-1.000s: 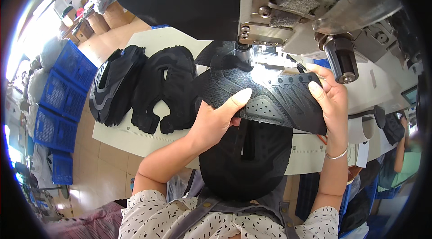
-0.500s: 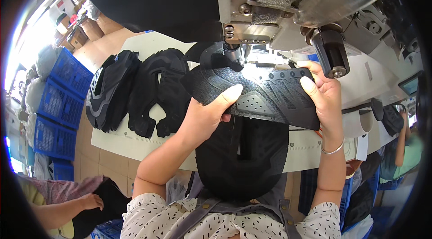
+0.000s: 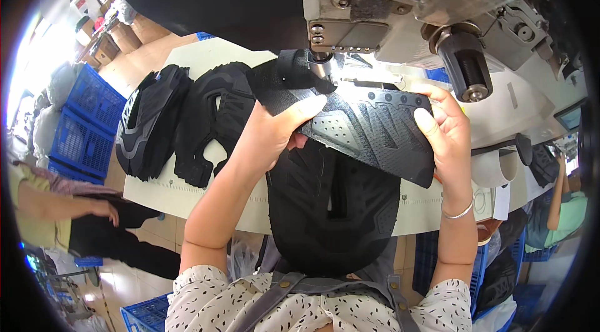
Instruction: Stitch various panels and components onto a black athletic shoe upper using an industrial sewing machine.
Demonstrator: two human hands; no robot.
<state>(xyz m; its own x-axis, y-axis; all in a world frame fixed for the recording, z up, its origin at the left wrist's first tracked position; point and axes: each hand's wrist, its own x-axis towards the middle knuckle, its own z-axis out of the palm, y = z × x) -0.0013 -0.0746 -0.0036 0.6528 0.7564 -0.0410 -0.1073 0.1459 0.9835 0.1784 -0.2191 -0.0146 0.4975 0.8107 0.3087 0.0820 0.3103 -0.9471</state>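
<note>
Between my two hands is a black shoe upper with a dotted grey patch and a row of eyelets, its far edge lit under the sewing machine head. My left hand grips its left part, thumb on top and fingers beneath. At the right end my right hand pinches it with the thumb above. The upper's far left part reaches the machine's presser area; the needle itself I cannot make out. Below my hands, a pile of black shoe uppers hangs over the table's near edge.
Two more stacks of uppers, a grey-patterned one and a black one, lie left on the pale table. A dark cylinder hangs at right. Blue crates stand at left. Co-workers' arms show at left and right.
The upper has tilted, its right end lower and its left part higher, and shifted slightly left with both hands. At left, the co-worker has moved, now showing dark trousers.
</note>
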